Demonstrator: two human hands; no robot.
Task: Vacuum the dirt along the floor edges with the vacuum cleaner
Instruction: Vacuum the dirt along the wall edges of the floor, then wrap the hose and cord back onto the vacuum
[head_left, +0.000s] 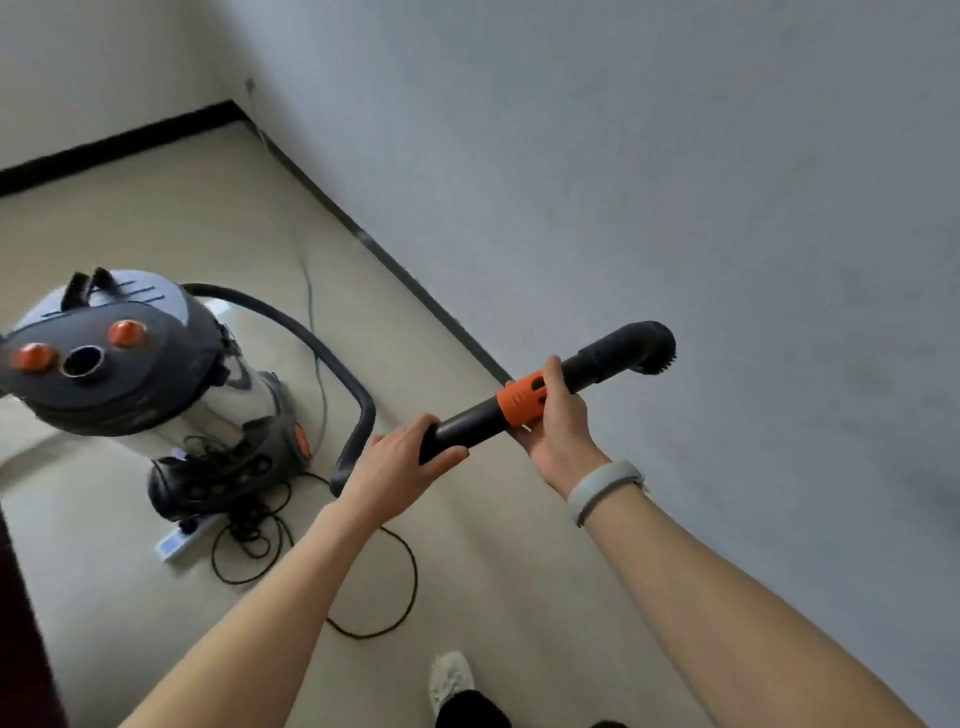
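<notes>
Left hand (402, 457) grip: clenched round wand (540, 400) rear | right hand (556, 421): grasping orange collar (519, 402) | brush nozzle (649, 348) raised beside wall, off floor | risk: cord (400, 587) underfoot snags, judged.

We are cataloguing the floor (171, 223): pale beige, meeting the grey walls along a dark skirting strip (104, 150). We are listing what is standing or lying on it. The canister vacuum cleaner (156, 379) is standing upright at left on its dark wheeled base. A white power strip (179, 540) is lying just in front of that base. A thin black cord (395, 608) is looping loosely beside the strip and toward us. A light shoe (451, 675) is resting near the bottom edge.
</notes>
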